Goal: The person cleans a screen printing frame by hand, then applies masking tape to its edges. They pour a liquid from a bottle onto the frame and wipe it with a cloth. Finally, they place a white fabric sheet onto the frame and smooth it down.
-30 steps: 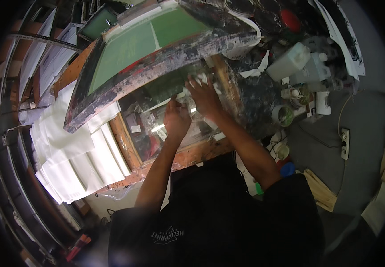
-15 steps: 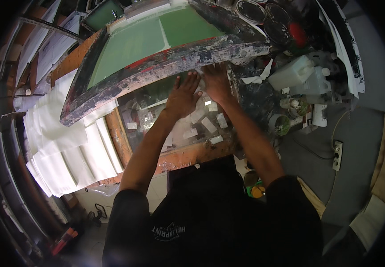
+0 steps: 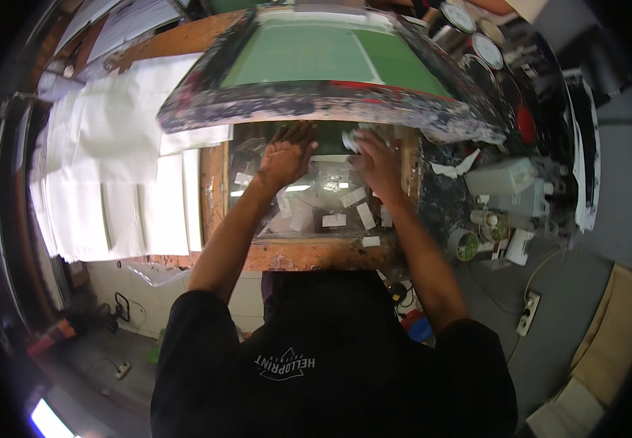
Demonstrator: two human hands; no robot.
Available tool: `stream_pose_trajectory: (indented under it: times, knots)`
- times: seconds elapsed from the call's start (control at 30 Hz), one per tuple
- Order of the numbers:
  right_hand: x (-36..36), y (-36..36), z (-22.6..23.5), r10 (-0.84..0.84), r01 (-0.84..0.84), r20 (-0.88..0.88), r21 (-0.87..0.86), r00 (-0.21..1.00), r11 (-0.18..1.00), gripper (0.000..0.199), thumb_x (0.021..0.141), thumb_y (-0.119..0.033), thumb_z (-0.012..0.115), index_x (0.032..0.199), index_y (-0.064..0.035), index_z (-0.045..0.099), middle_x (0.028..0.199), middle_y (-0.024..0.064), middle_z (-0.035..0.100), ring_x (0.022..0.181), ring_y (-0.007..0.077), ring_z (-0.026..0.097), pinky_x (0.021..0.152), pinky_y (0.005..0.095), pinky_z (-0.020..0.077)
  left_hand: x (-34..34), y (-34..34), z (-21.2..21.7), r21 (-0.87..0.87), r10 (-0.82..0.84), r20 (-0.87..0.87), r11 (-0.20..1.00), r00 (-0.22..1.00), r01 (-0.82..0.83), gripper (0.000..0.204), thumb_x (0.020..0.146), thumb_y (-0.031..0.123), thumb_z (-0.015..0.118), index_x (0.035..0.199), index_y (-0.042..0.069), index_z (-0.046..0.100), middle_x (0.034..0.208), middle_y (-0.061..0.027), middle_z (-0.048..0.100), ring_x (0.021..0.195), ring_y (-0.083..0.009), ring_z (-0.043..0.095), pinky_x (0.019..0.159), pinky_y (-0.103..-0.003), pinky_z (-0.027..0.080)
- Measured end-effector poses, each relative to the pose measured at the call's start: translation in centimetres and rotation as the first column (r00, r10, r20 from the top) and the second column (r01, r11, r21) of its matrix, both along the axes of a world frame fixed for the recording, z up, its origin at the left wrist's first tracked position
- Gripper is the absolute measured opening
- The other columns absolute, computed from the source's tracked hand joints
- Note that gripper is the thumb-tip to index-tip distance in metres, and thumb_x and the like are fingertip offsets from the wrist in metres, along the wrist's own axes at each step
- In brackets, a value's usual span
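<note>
Drawn apart since the earlier frame, the two hands no longer lie almost side by side — a clear gap now separates them. From where I stand, the left hand (image 3: pixel 286 162) is open, its fingers spread over the clear, glass-like panel (image 3: pixel 316 197) set in the orange-brown wooden table (image 3: pixel 294 257). As for the right hand (image 3: pixel 379 166), its fingers look bent and closed on a small, crumpled white wad (image 3: pixel 349 140), though blur softens the grip. That wad sits at the inner side of the right fingertips, toward the left hand — the right is plainly nearer. Its long axis I cannot tell. Both hands are just below the near edge of the raised, paint-spattered screen frame (image 3: pixel 316 102); small white rectangular pieces (image 3: pixel 335 220) lie nearer the person.
</note>
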State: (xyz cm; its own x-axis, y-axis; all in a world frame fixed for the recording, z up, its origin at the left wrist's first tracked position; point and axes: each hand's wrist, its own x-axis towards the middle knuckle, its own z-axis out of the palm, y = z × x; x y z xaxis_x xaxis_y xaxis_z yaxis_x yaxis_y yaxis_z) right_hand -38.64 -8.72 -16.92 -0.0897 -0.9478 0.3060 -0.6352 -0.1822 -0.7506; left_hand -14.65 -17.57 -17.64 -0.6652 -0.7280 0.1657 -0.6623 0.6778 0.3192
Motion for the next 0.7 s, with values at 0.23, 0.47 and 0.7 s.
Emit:
stream_pose_trajectory:
  times: [0.23, 0.47, 0.7]
  knots:
    - [8.3, -11.3, -4.6, 0.055, -0.142, -0.668, -0.077, 0.742, 0.987, 0.038, 0.101, -0.029, 0.056, 0.134, -0.0117, 0.063, 0.131, 0.0191, 0.065, 0.126, 0.0412, 0.057, 0.108, 0.0508, 0.0431, 6.2, 1.9, 2.4, 0.392, 0.581, -0.344, 0.803, 0.738, -0.449, 0.036, 0.1, 0.023, 0.059, 0.13, 0.005, 0.066, 0.125, -0.0226, 0.067, 0.115, -0.0365, 0.064, 0.096, -0.045, 0.05]
    - [9.8, -17.2, -5.1, 0.222, -0.056, -0.579, 0.29, 0.785, 0.955, 0.036, 0.105, -0.03, 0.049, 0.121, -0.0048, 0.069, 0.131, 0.0196, 0.065, 0.122, 0.0379, 0.061, 0.106, 0.0443, 0.045, 7.7, 10.3, 0.0, -0.01, 0.381, 0.043, 0.925, 0.924, -0.381, 0.053, 0.098, 0.025, 0.06, 0.146, 0.006, 0.052, 0.155, -0.0159, 0.043, 0.14, -0.0346, 0.04, 0.11, -0.061, 0.032]
    - [14.5, -11.7, 0.4, -0.085, 0.012, 0.184, 0.366, 0.979, 0.931, 0.022, 0.097, -0.001, 0.056, 0.113, -0.0002, 0.072, 0.117, 0.0146, 0.073, 0.105, 0.0362, 0.069, 0.099, 0.0409, 0.0504, 8.9, 13.7, -0.9, 0.081, 0.285, 0.053, 0.954, 0.957, -0.288, 0.058, 0.105, 0.032, 0.046, 0.155, 0.004, 0.039, 0.165, -0.0121, 0.033, 0.156, -0.0329, 0.018, 0.124, -0.063, 0.01]
